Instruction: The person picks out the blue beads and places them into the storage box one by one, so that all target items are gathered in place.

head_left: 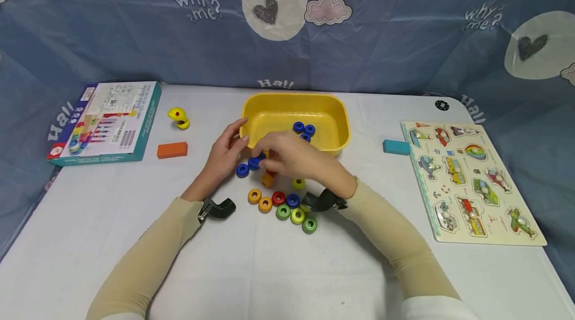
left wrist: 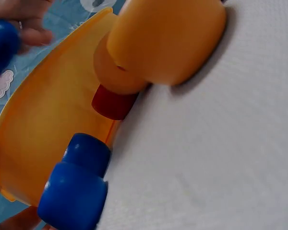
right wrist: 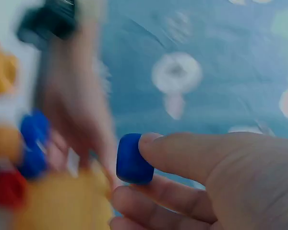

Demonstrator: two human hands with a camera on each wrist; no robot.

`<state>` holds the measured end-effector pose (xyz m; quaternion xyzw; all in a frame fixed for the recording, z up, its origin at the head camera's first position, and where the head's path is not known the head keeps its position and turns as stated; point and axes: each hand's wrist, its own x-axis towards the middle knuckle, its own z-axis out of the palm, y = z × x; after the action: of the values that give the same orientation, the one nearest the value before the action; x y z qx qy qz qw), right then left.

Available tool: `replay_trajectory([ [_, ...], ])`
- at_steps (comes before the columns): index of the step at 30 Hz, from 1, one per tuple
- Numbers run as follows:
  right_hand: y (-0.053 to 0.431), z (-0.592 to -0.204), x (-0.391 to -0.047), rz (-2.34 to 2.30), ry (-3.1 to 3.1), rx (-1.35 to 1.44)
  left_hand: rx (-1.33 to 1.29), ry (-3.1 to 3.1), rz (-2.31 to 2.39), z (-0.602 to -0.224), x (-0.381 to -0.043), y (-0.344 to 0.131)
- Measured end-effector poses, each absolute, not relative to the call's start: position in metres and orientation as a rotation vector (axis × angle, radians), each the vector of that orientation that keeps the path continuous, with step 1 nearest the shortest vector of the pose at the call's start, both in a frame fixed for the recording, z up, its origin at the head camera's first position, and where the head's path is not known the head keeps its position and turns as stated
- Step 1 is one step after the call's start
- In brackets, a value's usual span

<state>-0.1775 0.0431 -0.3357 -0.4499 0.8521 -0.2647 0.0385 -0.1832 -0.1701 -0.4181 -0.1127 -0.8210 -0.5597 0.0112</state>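
Observation:
Between thumb and fingers my right hand (head_left: 292, 155) pinches a blue bead ring (right wrist: 135, 159), raised just in front of the yellow tub (head_left: 341, 115). My left hand (head_left: 224, 155) holds the tub's left front corner, its thumb and fingers spread around the wall. Two more blue rings (left wrist: 74, 196) stand on the table close to the tub's front. Beside them an orange ring (head_left: 267, 180) and a red ring (left wrist: 114, 103) lie partly hidden under my right hand in the head view. Several blue rings (head_left: 298, 127) are inside the tub.
Several coloured rings (head_left: 283, 211) lie nearer to me. At left are a toy box (head_left: 108, 120), a yellow toy figure (head_left: 179, 118) and an orange block (head_left: 172, 150). A blue block (head_left: 396, 147) and a picture puzzle board (head_left: 471, 180) lie at right.

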Motion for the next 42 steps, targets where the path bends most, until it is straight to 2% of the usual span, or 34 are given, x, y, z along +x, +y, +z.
replay_trajectory([
  [4,0.076,-0.326,-0.206,-0.943,2.750,-1.142,-0.325,-2.553,-1.733,-0.424,-0.188,-0.171],
  [8,0.103,-0.339,-0.235,-0.895,2.918,-0.875,-0.306,-2.555,-1.744,-0.425,-0.186,-0.170],
  [11,0.113,-0.351,-0.249,-0.825,2.976,-0.794,-0.309,-2.558,-1.760,-0.425,-0.184,-0.170],
  [20,0.113,-0.371,-0.262,-0.765,3.031,-0.698,-0.320,-2.551,-1.757,-0.424,-0.183,-0.168],
  [42,0.108,-0.376,-0.268,-0.744,2.885,-0.702,-0.306,-2.548,-1.739,-0.423,-0.184,-0.171],
])
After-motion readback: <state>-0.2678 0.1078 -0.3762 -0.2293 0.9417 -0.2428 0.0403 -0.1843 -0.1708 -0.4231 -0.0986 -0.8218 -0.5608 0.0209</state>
